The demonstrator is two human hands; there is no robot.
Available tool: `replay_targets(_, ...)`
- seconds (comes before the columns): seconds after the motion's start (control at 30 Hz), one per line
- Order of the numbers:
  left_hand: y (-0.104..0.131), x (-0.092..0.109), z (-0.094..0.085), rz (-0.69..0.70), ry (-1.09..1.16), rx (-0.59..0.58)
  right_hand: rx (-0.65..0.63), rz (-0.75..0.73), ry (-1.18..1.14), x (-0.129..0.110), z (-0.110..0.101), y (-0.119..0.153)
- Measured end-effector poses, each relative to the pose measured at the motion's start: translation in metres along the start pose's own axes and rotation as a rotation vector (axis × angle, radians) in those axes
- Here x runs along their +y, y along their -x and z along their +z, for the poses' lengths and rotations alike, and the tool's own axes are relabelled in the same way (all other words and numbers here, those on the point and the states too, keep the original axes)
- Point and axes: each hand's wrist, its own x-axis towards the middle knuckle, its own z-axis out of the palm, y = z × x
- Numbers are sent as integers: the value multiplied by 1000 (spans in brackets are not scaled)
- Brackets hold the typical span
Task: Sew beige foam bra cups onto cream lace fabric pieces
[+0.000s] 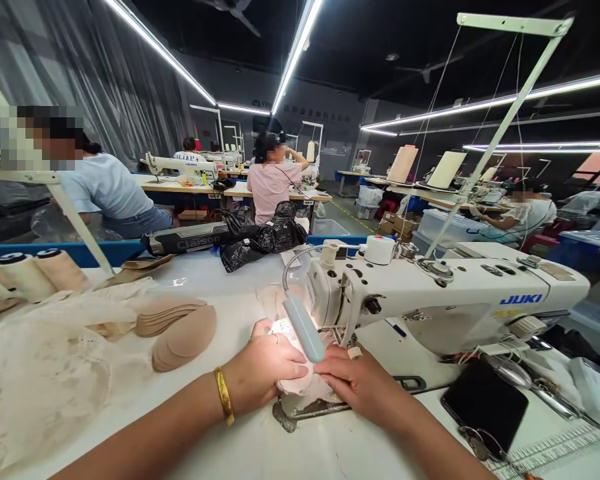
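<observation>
Under the head of a white sewing machine (455, 287), a pale pink fabric piece (296, 385) lies at the needle area, brightly lit by a grey lamp (304, 327) on a bent metal neck. My left hand (263, 365), with a gold bracelet above the wrist, grips the fabric's left side, thumb on top. My right hand (353, 381) rests at the fabric's right edge, fingers close together and pointing left; its fingertips are partly behind the lamp. The needle itself is hidden.
Oval beige pads (185, 337) and sheer fabric (45, 360) lie left, thread cones (27, 275) behind them. Black plastic bags (275, 233) sit behind the machine. A dark phone-like slab (485, 403), scissors and a ruler lie right. Several people sit farther off.
</observation>
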Motion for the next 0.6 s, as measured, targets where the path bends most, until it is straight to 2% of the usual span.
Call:
replay_targets(0.13, -2, -5, 1, 12, 5, 11, 29, -1, 138, 3, 1, 2)
replay_targets(0.6, -4, -2, -1, -7, -7, 40, 61, -3, 184, 6, 3, 2)
